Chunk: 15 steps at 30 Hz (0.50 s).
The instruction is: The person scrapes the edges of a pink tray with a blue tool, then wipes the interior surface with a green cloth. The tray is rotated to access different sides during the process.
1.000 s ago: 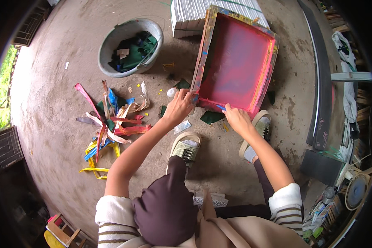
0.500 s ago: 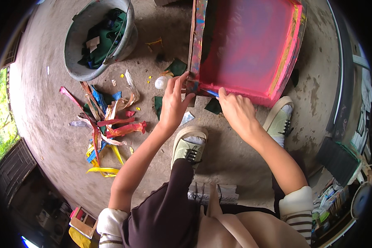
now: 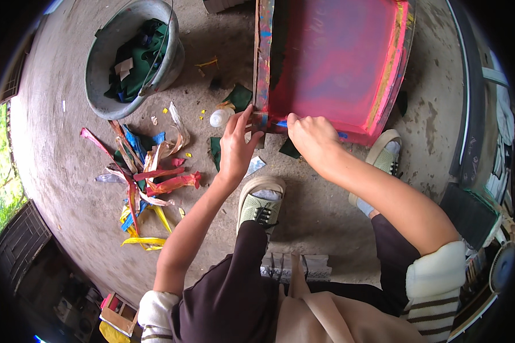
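Note:
A screen-printing frame [image 3: 263, 57] with pink-stained mesh and paint-spotted rails stands tilted before me. My left hand [image 3: 237, 146] grips its near left corner, fingertips on the side rail and the thumb lower down. A slim blue tool [image 3: 281, 123], whose exact kind I cannot make out, is in my closed right hand [image 3: 315, 137]. This fist is at the near rail, with the tool's end pointing left to the corner; a blue piece also shows right of the hand. A small translucent white bottle [image 3: 219, 118] lies beside my left hand.
A grey bucket [image 3: 91, 71] with green scraps stands at the far left. Below it lies a pile of coloured strips [image 3: 166, 180]. Dark green scraps [image 3: 238, 97] lie around the corner. My left shoe [image 3: 261, 200] and right shoe [image 3: 383, 154] flank the near floor.
My right hand has moved slightly left and rolled over, its elbow swinging outward to the right. My left hand keeps its place at the corner. The whole view has shifted a little.

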Available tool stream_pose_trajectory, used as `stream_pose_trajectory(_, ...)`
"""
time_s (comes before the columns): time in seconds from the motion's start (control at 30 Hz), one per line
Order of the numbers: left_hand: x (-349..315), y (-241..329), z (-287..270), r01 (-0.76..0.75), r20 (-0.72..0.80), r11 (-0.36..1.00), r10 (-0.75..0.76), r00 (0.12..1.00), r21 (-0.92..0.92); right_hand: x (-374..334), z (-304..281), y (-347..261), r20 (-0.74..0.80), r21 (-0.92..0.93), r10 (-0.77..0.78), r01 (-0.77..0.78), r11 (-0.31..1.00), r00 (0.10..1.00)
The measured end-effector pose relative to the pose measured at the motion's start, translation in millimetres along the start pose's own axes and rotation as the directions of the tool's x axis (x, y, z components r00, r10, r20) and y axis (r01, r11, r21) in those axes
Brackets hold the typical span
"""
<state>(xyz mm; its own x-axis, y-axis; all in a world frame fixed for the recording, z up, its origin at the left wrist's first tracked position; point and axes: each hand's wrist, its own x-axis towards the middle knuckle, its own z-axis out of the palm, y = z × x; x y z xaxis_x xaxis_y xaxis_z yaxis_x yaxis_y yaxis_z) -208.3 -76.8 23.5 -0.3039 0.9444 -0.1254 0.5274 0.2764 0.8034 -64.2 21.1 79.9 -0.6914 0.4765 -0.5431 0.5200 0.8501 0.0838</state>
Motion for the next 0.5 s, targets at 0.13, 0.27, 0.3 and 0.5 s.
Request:
stream_pose_trajectory(0.13,1.8,-2.4,0.4,0.020,0.011,0.999,-0.020,1.000,-0.044,5.7,0.5,-5.3,0.051,-0.022,0.033,-0.032,0.999,0.998)
stream_pose_trajectory(0.27,2.5,-3.2,-1.7,0.014,0.010,0.999,-0.014,1.000,-0.033,0.1,-2.1,-11.4,0.077,0.267,0.162,-0.177,0.947,0.984)
stream_pose_trajectory(0.3,2.6,-2.4,-2.8,0.014,0.013,1.000,-0.014,1.000,-0.020,-2.5,-0.6,-12.0,0.075,0.380,0.208,-0.221,0.898,0.975)
stream_pose_trajectory(0.5,7.4,3.1,-1.2,0.000,0.024,0.999,-0.001,1.000,0.040,6.6,29.5,5.2,0.203,0.793,0.167,-0.262,0.549,0.965)
